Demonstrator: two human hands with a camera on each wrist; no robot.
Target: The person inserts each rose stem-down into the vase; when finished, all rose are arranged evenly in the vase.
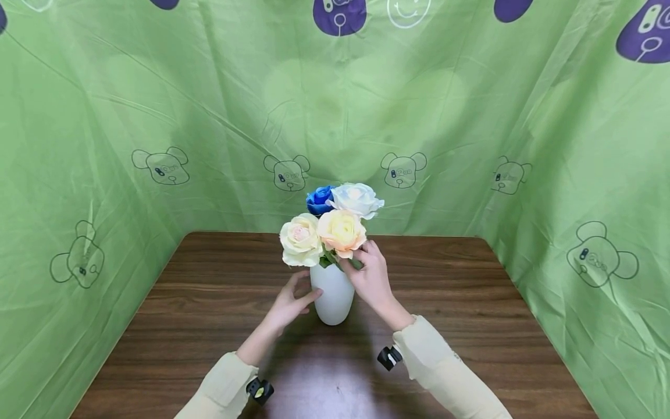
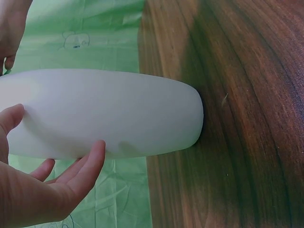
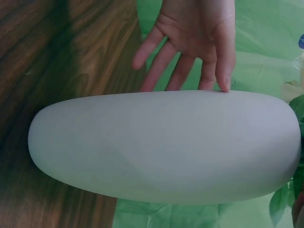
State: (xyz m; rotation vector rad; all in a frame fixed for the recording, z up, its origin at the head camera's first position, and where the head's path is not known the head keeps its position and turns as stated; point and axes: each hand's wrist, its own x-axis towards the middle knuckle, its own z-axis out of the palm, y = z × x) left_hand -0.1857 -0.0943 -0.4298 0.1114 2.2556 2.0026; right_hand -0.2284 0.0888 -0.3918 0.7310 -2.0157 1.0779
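A white vase (image 1: pixel 332 298) stands upright on the table, holding several artificial roses. Beside its left side is my left hand (image 1: pixel 287 302), thumb touching the wall. Its fingers (image 3: pixel 178 71) look straight and spread along the vase in the right wrist view. My right hand (image 1: pixel 373 276) pinches the peach rose (image 1: pixel 342 231) just below its bloom, at the right of the rim; the fingertips are partly hidden by petals. A cream rose (image 1: pixel 300 240) leans left. Behind are a blue rose (image 1: pixel 320 200) and a pale white rose (image 1: pixel 357 199). Green leaves (image 1: pixel 325 260) show at the rim.
The dark wooden table (image 1: pixel 220 291) carries the vase near its middle. Green curtain cloth (image 1: pixel 225 116) with bear drawings encloses the back and both sides. A black strap device (image 1: pixel 389 358) sits at the right wrist, another (image 1: pixel 260 391) at the left.
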